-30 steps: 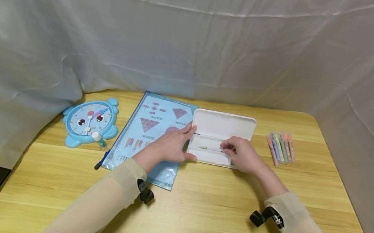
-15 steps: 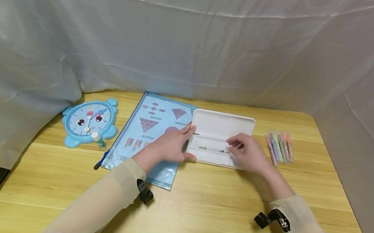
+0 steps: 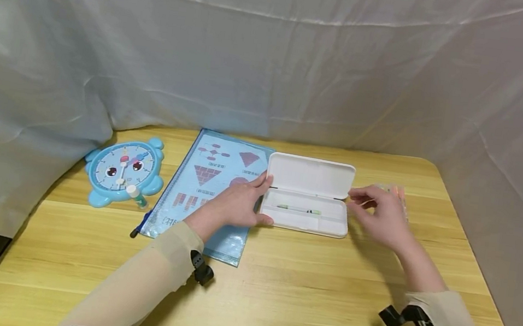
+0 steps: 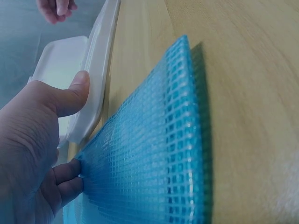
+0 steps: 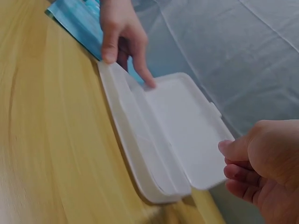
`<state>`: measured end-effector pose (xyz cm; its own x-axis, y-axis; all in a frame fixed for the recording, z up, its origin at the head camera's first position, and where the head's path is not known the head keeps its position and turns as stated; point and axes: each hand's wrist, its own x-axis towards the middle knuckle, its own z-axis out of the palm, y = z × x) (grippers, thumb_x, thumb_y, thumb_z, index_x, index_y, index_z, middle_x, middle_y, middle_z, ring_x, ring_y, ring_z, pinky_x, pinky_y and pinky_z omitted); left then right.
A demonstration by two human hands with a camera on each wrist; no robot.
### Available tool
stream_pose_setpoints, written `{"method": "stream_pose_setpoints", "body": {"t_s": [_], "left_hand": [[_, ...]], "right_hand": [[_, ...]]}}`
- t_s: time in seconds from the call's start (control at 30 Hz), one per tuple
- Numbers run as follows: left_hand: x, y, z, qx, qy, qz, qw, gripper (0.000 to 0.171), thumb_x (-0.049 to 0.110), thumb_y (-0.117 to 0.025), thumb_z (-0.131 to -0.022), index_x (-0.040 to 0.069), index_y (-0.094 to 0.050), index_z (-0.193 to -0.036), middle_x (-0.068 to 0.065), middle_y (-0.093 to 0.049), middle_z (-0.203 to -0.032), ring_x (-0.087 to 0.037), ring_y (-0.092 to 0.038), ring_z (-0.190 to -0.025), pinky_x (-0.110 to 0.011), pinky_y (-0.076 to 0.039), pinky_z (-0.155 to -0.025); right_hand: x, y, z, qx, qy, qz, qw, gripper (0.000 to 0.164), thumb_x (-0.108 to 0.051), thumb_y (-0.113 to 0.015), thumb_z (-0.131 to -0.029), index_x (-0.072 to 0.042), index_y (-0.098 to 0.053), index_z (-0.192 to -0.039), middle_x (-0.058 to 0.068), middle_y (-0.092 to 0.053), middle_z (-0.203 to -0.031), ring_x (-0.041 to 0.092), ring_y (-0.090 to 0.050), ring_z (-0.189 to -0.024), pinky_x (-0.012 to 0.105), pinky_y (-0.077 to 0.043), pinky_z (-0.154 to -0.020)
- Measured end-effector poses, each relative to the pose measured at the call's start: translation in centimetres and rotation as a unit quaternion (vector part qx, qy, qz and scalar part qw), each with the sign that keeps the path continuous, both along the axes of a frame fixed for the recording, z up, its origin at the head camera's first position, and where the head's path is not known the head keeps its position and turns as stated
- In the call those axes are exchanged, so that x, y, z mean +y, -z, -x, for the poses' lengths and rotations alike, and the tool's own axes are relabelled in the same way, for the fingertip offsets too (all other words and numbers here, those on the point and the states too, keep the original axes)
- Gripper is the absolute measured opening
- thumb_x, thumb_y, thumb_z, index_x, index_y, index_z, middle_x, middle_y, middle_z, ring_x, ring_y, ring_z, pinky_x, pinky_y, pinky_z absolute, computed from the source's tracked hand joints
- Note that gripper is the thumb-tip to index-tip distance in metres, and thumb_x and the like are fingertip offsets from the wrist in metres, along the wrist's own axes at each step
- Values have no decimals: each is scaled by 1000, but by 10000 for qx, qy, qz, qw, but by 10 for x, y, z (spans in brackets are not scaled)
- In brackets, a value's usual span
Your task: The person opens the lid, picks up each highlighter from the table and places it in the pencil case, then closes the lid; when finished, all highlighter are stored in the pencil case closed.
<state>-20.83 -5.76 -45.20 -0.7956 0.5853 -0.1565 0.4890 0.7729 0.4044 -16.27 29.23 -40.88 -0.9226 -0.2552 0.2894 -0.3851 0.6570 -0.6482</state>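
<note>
A white pencil case [image 3: 309, 176] lies with its lid raised, its hinge running across the middle. Inside, a slim green-and-white pen [image 3: 313, 211] rests in the upper compartment. My left hand [image 3: 238, 202] grips the case's left end, thumb at the near corner, index finger by the lid; its lower fingers touch the blue mesh zip pouch [image 4: 140, 140]. At the right end, my right hand [image 3: 385, 219] hovers with loosely bent fingers, its tips beside the lid's lower right corner. In the right wrist view, the thumb overlaps the lid's edge; contact is unclear and nothing is held.
Several pastel highlighters [image 3: 403, 195] in a clear sleeve lie partly hidden behind my right hand. To the left are a blue toy clock [image 3: 102, 178] and a white-capped green stick [image 3: 139, 200]. A grey curtain [image 3: 274, 65] hangs along the table's back.
My right hand has moved rightward from over the compartment to beyond the case's right end, leaving the pen in full sight. The left hand stays on the case.
</note>
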Motion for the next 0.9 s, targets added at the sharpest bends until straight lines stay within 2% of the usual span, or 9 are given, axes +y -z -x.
{"method": "stream_pose_setpoints", "body": {"t_s": [0.1, 0.17, 0.2, 0.23, 0.33, 0.6, 0.77, 0.9], "left_hand": [[0, 0, 0, 11, 3, 10, 10000, 114, 69, -71, -91, 15, -10, -171, -9, -7, -176, -37, -44, -147, -47, -40, -117], [1, 0, 0, 9, 5, 19, 10000, 114, 69, -71, -91, 15, -10, -171, -9, -6, -176, -37, -43, -148, -47, -39, -117], [1, 0, 0, 6, 6, 25, 10000, 114, 69, -71, -91, 15, -9, -171, -9, -6, -176, -37, -43, -148, -47, -39, -117], [1, 0, 0, -2, 3, 36, 10000, 114, 69, -71, -91, 15, -9, -171, -8, -6, -176, -37, -42, -148, -47, -39, -117], [0, -1, 0, -36, -3, 43, 10000, 114, 69, -71, -92, 16, -9, -171, -8, -6, -176, -37, -41, -149, -47, -38, -118], [-1, -3, -1, -116, -23, 31, 9999, 113, 68, -71, -92, 16, -8, -171, -8, -5, -176, -37, -40, -150, -47, -38, -118], [-1, -3, -1, -128, 1, 31, 9999, 113, 68, -71, -92, 16, -8, -171, -8, -5, -176, -37, -41, -149, -47, -39, -118], [-1, -3, 0, -139, 10, 25, 9999, 113, 69, -70, -92, 17, -7, -171, -8, -4, -176, -38, -41, -149, -47, -39, -117]], "right_hand": [[10, -2, -3, 47, 153, 36, 9999, 19, 3, -79, -93, 5, -76, -111, 17, -74, -100, 27, -70, -85, 40, -37, -112], [16, -3, -5, 75, 232, 35, 9997, 18, 4, -79, -93, 6, -76, -111, 18, -75, -101, 21, -69, -85, 25, -50, -90], [20, -3, -6, 94, 278, 29, 9996, 18, 3, -79, -93, 6, -76, -111, 19, -75, -101, 19, -69, -85, 19, -50, -88], [23, -3, -6, 81, 344, 11, 9994, 19, 2, -79, -93, 6, -76, -112, 19, -75, -102, 16, -68, -85, 16, -51, -77], [34, -3, -8, 17, 577, -15, 9983, 20, 1, -79, -93, 7, -76, -112, 20, -75, -100, 15, -67, -83, 11, -49, -73], [53, 9, -10, -315, 1056, -292, 9935, 20, -2, -77, -95, 13, -74, -108, 22, -73, -93, 26, -66, -80, 11, -48, -66], [56, 17, -13, -768, 1347, -643, 9858, 25, -7, -80, -94, 13, -74, -107, 17, -72, -88, 26, -65, -77, 20, -50, -61], [57, 23, -13, -942, 1433, -952, 9806, 28, -9, -83, -92, 13, -73, -107, 17, -73, -88, 27, -68, -78, 31, -53, -66]]}}
